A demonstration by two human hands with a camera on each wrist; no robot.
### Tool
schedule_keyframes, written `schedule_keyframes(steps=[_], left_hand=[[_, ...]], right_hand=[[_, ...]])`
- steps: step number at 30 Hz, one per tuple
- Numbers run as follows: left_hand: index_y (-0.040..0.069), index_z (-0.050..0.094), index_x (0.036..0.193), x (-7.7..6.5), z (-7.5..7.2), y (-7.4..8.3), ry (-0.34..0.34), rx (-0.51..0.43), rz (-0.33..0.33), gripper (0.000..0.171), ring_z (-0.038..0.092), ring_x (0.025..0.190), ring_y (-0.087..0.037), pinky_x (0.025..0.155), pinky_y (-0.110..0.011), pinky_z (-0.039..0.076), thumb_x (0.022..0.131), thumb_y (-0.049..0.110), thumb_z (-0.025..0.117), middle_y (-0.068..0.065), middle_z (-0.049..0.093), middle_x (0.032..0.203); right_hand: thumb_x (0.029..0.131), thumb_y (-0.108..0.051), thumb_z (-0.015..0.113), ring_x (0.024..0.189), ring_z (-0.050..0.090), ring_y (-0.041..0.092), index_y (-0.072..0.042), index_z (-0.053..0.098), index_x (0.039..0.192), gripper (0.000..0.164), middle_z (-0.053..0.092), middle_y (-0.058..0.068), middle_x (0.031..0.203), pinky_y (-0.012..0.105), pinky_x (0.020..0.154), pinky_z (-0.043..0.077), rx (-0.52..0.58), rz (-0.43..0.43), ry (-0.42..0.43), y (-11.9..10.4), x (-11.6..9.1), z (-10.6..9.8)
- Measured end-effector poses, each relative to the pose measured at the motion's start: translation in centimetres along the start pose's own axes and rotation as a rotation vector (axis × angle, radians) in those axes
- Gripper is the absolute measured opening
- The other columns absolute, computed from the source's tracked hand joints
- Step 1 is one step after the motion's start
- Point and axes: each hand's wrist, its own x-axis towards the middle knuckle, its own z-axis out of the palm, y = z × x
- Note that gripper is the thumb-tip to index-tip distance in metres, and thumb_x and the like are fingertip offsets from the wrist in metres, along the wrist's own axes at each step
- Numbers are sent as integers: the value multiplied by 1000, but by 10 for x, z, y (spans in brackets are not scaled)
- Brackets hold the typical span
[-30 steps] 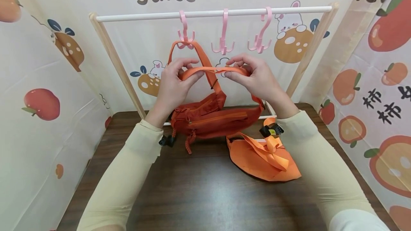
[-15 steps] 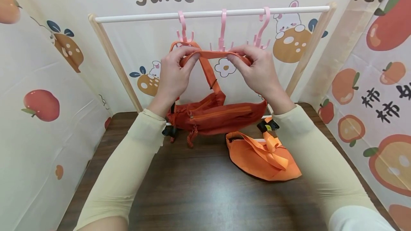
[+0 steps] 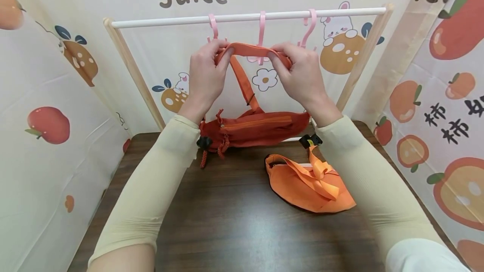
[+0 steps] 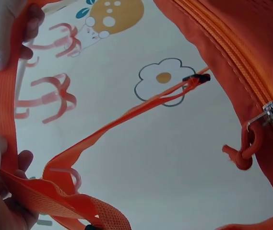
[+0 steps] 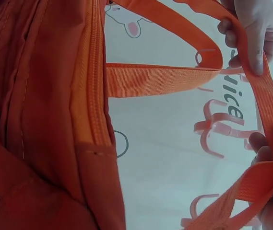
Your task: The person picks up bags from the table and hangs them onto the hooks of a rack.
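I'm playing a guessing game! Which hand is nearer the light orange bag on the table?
Right. The right hand is up above the light orange bag; the left hand is also up high, but farther off to its left.

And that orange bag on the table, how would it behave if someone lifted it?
The orange bag would probably sag, since its cloth looks soft. Its strap, bunched on top, might flop about. Lying low and flat, it seems unlikely to roll.

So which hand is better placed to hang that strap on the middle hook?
Probably the right hand: in the head view its fingers grip the strap nearer the middle hook. The left hand is nearer the left hook, where another strap hangs.
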Motion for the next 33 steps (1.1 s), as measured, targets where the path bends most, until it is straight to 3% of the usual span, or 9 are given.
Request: schedule_keyframes(steps=[11,18,24,33], left_hand=[[12,72,124,10,11,6,8,236,-49,33,60,72,-18,64,-29,44,111,38,56,-5,71,88],[10,69,122,17,19,12,-12,293,-78,32,62,70,-22,63,-32,46,112,36,53,-7,69,83],[10,67,121,21,27,12,-37,336,-59,32,59,66,-22,60,-30,43,113,35,50,-7,66,81],[9,66,121,22,33,10,-57,345,-67,31,60,65,-20,58,-29,44,114,34,49,-6,66,81]], right_hand=[[111,-30,57,60,46,19,0,74,116,34,62,11,75,29,59,35,-119,-11,25,2,7,6],[111,-29,55,63,53,25,1,72,117,35,65,13,80,30,59,39,-174,-7,22,2,9,9],[111,-28,55,63,54,25,1,71,115,34,63,13,79,32,59,40,-202,-1,13,4,10,11],[111,-27,55,65,57,26,1,71,115,32,66,13,82,34,61,43,-230,12,-1,10,10,16]])
